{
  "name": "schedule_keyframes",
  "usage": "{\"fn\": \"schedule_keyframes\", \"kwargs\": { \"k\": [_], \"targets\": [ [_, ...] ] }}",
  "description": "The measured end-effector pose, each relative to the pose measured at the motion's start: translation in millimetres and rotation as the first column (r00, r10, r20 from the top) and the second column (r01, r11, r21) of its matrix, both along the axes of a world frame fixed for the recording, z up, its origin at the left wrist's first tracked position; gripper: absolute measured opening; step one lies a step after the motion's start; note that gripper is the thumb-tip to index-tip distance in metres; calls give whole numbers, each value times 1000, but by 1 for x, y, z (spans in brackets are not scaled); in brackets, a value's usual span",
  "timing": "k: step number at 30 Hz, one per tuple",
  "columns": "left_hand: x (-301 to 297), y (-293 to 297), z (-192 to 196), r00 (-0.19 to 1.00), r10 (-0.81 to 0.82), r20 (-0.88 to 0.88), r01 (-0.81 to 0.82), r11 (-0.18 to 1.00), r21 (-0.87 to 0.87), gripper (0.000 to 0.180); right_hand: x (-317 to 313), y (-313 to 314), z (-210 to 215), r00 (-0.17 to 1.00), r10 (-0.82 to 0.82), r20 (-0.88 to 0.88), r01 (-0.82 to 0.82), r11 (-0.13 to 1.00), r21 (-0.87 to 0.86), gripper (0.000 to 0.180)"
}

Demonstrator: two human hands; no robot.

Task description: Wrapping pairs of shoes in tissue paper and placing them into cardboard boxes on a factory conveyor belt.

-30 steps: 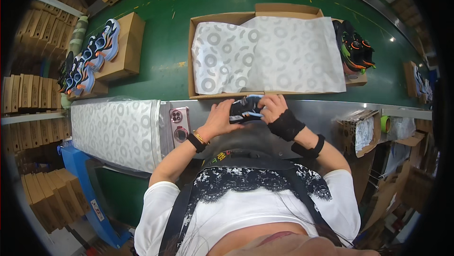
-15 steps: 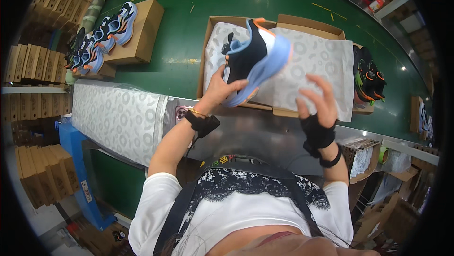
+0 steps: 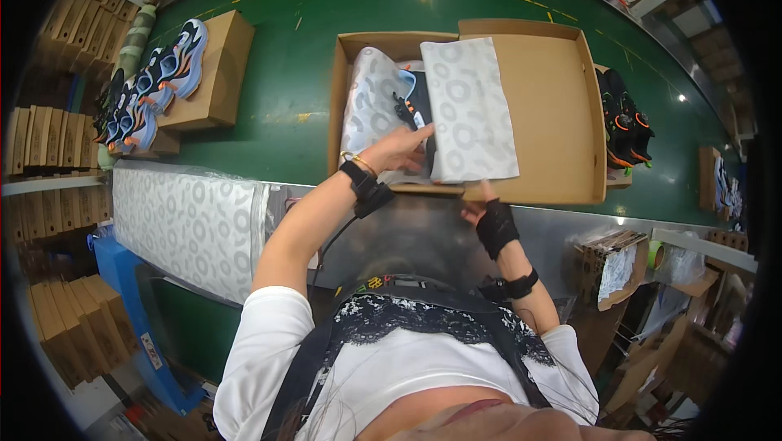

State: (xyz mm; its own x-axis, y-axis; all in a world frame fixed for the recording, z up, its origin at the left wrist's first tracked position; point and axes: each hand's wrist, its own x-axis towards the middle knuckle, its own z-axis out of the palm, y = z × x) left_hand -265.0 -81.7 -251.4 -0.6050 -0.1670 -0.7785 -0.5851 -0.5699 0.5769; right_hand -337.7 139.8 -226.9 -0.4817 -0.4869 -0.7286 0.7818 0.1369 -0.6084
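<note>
An open brown shoebox [image 3: 344, 127] lies across the green table in front of me, lined with patterned white tissue paper [image 3: 472, 111]. In it rests a black and light-blue sports shoe [image 3: 418, 99], its right part covered by a folded sheet of that paper. My left hand [image 3: 397, 150] is closed on the near end of the shoe, with some fingertips hidden. By the box's near edge is my right hand [image 3: 482, 211], slightly blurred. Its fingers are apart, one reaching to the paper's lower edge.
Blue-black shoes [image 3: 163, 74] stand along a closed carton [image 3: 216, 74] at the left. A stack of patterned tissue sheets [image 3: 187, 225] lies near left. Black shoes with orange trim [image 3: 626, 127] sit right of the lid [image 3: 554, 107]. Shelved boxes [image 3: 49, 144] line the left side.
The shoe has gone down into the box with my left hand. The paper that lay over the lid is now folded leftward across the shoe. My right hand has come lower and leftward.
</note>
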Motion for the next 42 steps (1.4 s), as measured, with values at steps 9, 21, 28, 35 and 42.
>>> {"fn": "schedule_keyframes", "kwargs": {
  "k": [9, 21, 28, 35, 42],
  "targets": [
    [118, -37, 22, 713, 607, -351, -693, 537, -481, 61, 4, -43, -21, -525, 577, -625, 34, 748, 662, 54],
    [120, -32, 5, 724, 593, -353, -595, 795, 115, 48, 2, -51, 15, -515, 443, -733, -209, 765, 609, 54],
    [156, 11, 63, 530, 650, -544, -737, 670, 83, 38, -18, -38, 109, -439, 141, -888, -409, 848, 337, 51],
    [332, 71, 82, 108, 709, -697, -892, 378, 247, 52, -193, 78, 66, -692, 461, -556, 262, 877, 402, 25],
    [426, 143, 76, -637, 651, -413, -767, -480, 426, 87, -258, 91, 88, -199, 933, -299, 394, 355, 848, 62]
  ]
}}
